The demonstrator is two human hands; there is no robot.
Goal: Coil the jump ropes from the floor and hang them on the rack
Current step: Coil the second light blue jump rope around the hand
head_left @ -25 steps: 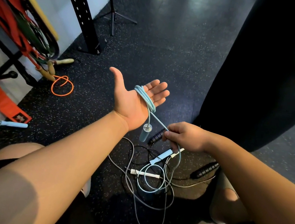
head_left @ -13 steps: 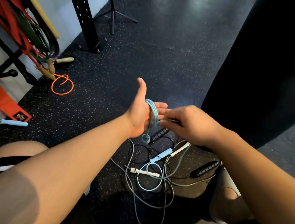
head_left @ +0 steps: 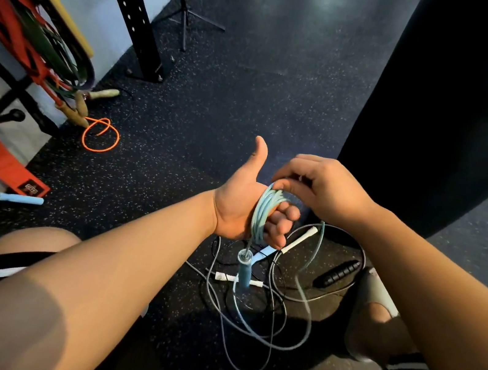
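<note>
Fingers (head_left: pixel 289 176) of the right hand (head_left: pixel 323 188) pinch the light-blue jump rope (head_left: pixel 264 211) at the top of a coil wound around the left hand (head_left: pixel 239 203). The left fingers (head_left: pixel 287 216) curl over the turns, with the thumb standing straight up. The rope's blue handle (head_left: pixel 244 269) dangles below the palm, and its free length runs down into a tangle of ropes (head_left: pixel 212 325) on the floor (head_left: pixel 252 89).

The main risk is a snag. The free length crosses grey cord and passes near a black ribbed handle (head_left: pixel 338 273), so a firm pull could drag the neighbouring ropes along or tighten a knot. The turns also sit close to the fingertips, and relaxing the left hand could let them slide off and spring apart. The hanging handle may swing and catch a loop.

The cord looks smooth, thin and slightly stiff, holding round loops. The handle is a plain cylinder with a metal-looking cap. The floor is dark speckled rubber. The rack (head_left: pixel 12 97) stands well apart at the left, hung with red and green bands.
</note>
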